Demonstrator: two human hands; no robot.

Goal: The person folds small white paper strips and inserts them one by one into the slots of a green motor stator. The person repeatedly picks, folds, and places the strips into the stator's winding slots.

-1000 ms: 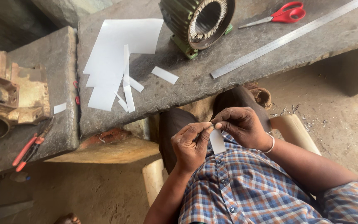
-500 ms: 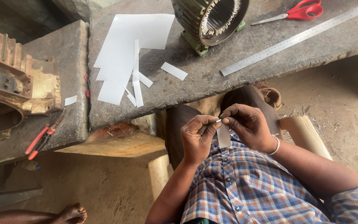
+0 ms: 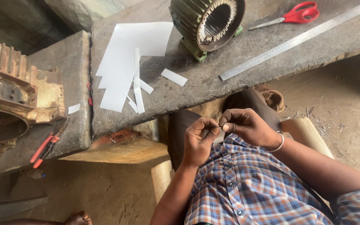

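Observation:
Both hands meet in front of my checked shirt, over my lap. My left hand (image 3: 199,141) and my right hand (image 3: 246,126) pinch a small white paper strip (image 3: 218,136) between their fingertips; most of the strip is hidden by the fingers. On the stone bench (image 3: 213,83) above lie a large white sheet (image 3: 130,46), several cut white strips (image 3: 138,85) and a short loose piece (image 3: 174,77). A green motor stator (image 3: 207,21) stands at the bench's far side.
Red-handled scissors (image 3: 296,14) and a long steel ruler (image 3: 296,39) lie on the bench to the right. A rusty motor housing (image 3: 9,96) sits on the left slab, red pliers (image 3: 46,143) beside it. Another person's foot (image 3: 78,218) shows at the bottom left.
The hands have drawn closer together over the strip, so less of it shows. The view has shifted slightly, and a foot has appeared at the bottom left.

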